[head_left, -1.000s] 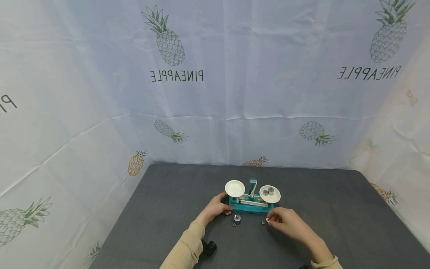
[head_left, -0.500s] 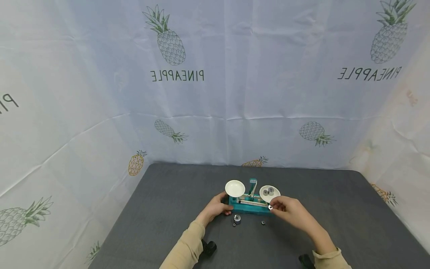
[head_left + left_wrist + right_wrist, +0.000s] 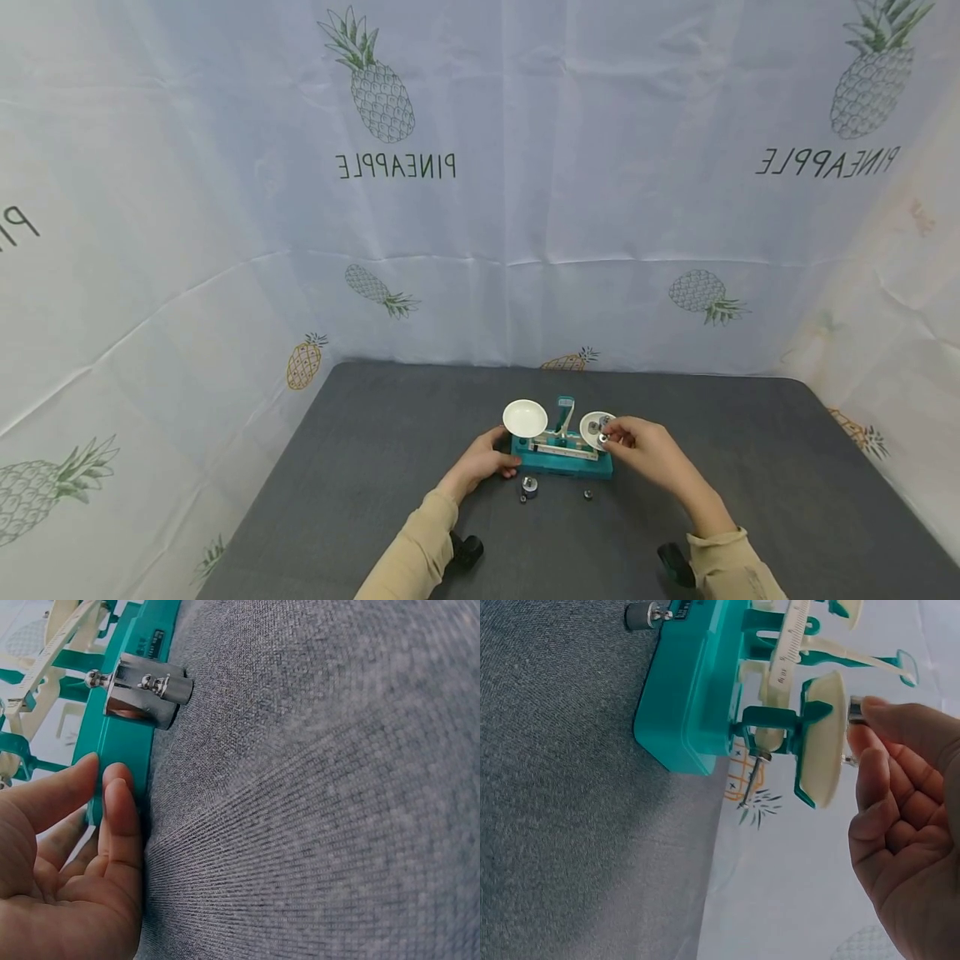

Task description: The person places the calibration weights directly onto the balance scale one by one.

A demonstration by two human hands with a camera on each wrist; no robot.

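The left hand (image 3: 480, 460) grips the near end of the balance scale (image 3: 564, 467), which stands on the worktop (image 3: 420, 408) between both hands. The right hand (image 3: 640, 448) pinches a metal weight (image 3: 856, 710) between thumb and finger, right beside the pan (image 3: 823, 746) on its side, where other weights (image 3: 593, 427) sit. The step in hand seems to be loading that pan; the next move calls for setting the weight down gently without nudging its neighbours, then loosening the pinch.
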